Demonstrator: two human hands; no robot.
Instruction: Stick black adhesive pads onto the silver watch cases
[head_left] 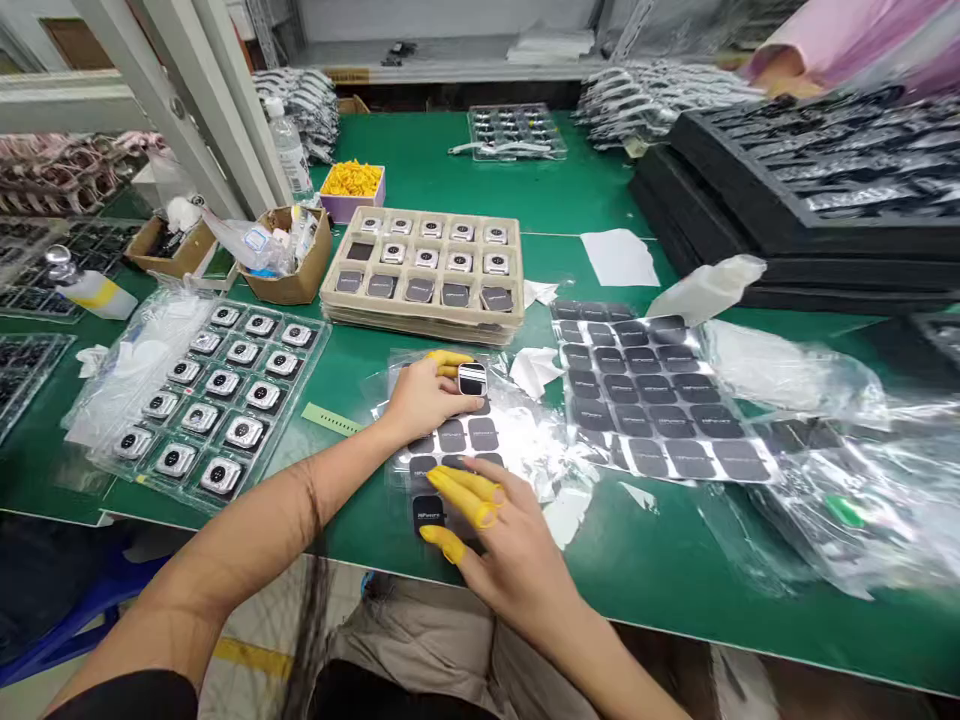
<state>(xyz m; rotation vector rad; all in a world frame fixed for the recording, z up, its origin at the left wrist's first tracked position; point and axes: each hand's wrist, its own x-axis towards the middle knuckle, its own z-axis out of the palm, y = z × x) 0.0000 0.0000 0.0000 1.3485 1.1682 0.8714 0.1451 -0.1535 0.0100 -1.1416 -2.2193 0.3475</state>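
My left hand [431, 398], with yellow finger cots, is closed on a watch case [472, 378] whose glossy dark face is turned up. Below it, my right hand [499, 525] hovers over or rests on a sheet of dark square protective films [452, 436]; which of the two I cannot tell. Yellow cots cover its thumb and two fingers, and these are spread apart. Close to the thumb lies a black film square [428, 513] with pale lettering. Behind my left hand stands a beige tray [420, 318] holding watch cases and dark squares in its compartments.
At left a clear tray [289, 405] holds several watch cases. More dark film sheets [645, 390] lie at right, beside a white bottle [709, 288] and crumpled clear plastic [847, 500]. Black foam trays [757, 240] are stacked behind. A yellow-filled box [354, 205] stands farther back.
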